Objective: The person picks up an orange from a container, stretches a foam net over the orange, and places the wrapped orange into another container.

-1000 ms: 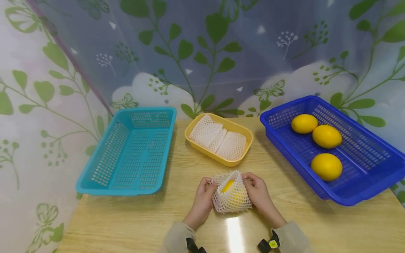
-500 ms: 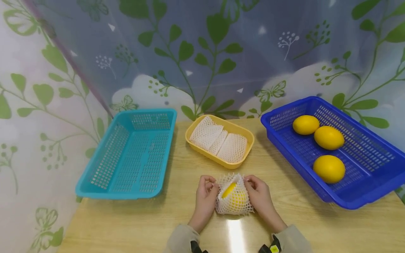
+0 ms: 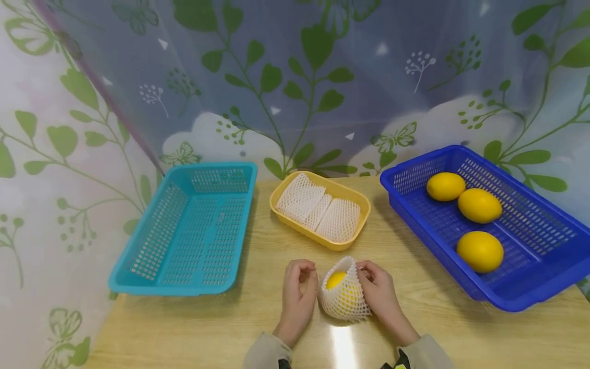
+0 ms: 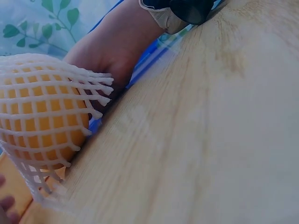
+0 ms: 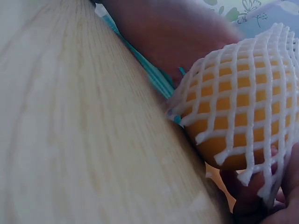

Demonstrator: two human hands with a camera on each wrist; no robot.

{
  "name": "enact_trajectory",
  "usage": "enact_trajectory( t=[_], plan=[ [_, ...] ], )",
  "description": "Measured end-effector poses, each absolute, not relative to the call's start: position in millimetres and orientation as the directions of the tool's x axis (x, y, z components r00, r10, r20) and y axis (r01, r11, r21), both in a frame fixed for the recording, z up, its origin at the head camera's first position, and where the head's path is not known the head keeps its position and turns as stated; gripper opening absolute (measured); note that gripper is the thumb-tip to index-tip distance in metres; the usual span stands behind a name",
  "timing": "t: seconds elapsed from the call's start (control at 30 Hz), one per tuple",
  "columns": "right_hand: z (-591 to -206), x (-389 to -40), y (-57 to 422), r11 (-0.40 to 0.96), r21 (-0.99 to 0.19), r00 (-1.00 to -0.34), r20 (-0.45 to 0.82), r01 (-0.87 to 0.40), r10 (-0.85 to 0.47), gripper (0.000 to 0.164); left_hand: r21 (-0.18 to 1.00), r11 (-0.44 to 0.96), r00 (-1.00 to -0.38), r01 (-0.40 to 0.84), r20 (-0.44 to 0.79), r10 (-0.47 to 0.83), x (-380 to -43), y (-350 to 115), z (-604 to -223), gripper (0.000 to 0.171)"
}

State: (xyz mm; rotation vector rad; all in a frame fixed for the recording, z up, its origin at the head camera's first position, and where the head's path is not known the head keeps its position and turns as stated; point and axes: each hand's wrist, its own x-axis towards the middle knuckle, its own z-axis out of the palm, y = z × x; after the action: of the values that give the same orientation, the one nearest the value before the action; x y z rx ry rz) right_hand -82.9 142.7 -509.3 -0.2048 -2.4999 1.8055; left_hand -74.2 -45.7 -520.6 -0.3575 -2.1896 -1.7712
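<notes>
A yellow lemon (image 3: 335, 280) sits inside a white foam net sleeve (image 3: 346, 302) on the wooden table, its top showing through the sleeve's opening. My right hand (image 3: 380, 292) pinches the sleeve's edge on the right; in the right wrist view its fingers (image 5: 250, 198) are at the strands. My left hand (image 3: 298, 300) is just left of the sleeve, fingers loosely bent, a narrow gap between them and the net. The left wrist view shows the netted lemon (image 4: 44, 116) with the sleeve's cut ends fanning out in front of the right hand (image 4: 105, 60).
A yellow tray (image 3: 338, 246) with several folded foam sleeves (image 3: 301, 197) stands behind the hands. To the right, a blue basket (image 3: 426, 253) holds three lemons (image 3: 479, 251). A teal basket (image 3: 209, 236) stands at the left. A patterned curtain hangs behind the table (image 3: 198, 328).
My left hand has let go of the sleeve and moved slightly left of it. My right hand keeps its pinch on the right edge. The sleeve's opening has become rounder around the lemon.
</notes>
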Motion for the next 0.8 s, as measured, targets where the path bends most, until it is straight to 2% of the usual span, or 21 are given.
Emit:
enact_trajectory(
  t=[0.07, 0.17, 0.23, 0.3, 0.47, 0.6, 0.8],
  plan=[
    [-510.2, -82.2, 142.8, 0.304, -0.949, -0.99, -0.042, 0.082, 0.137, 0.014, 0.866, 0.157, -0.88, 0.476, 0.464, 0.104, -73.0, -46.6, -520.8, 0.025],
    [-510.8, -82.1, 142.7, 0.294, -0.953, -0.99, -0.039, 0.078, 0.137, 0.014, 0.843, 0.053, -0.81, 0.536, 0.495, 0.315, -71.7, -47.8, -520.5, 0.049],
    [-510.4, -81.8, 142.7, 0.29, -0.955, -0.991, -0.027, 0.064, 0.131, 0.014, 0.862, 0.028, -0.783, 0.507, 0.446, 0.432, -70.4, -48.1, -519.3, 0.068],
    [-509.2, -81.1, 142.7, 0.289, -0.956, -0.992, -0.013, 0.048, 0.123, 0.014, 0.902, 0.057, -0.792, 0.428, 0.344, 0.504, -68.0, -48.0, -517.2, 0.077],
    [-508.8, -80.2, 142.5, 0.294, -0.955, -0.994, 0.001, 0.031, 0.108, 0.014, 0.94, 0.175, -0.851, 0.293, 0.173, 0.496, -64.6, -45.3, -518.0, 0.091],
    [-509.3, -79.3, 141.8, 0.298, -0.954, -0.995, -0.006, 0.034, 0.096, 0.014, 0.924, 0.215, -0.869, 0.317, 0.192, 0.457, -65.1, -43.1, -519.7, 0.095],
    [-508.9, -78.6, 141.0, 0.301, -0.953, -0.994, 0.025, 0.009, 0.108, 0.013, 0.925, 0.148, -0.868, 0.349, 0.26, 0.424, -67.4, -42.0, -519.8, 0.093]
  ],
)
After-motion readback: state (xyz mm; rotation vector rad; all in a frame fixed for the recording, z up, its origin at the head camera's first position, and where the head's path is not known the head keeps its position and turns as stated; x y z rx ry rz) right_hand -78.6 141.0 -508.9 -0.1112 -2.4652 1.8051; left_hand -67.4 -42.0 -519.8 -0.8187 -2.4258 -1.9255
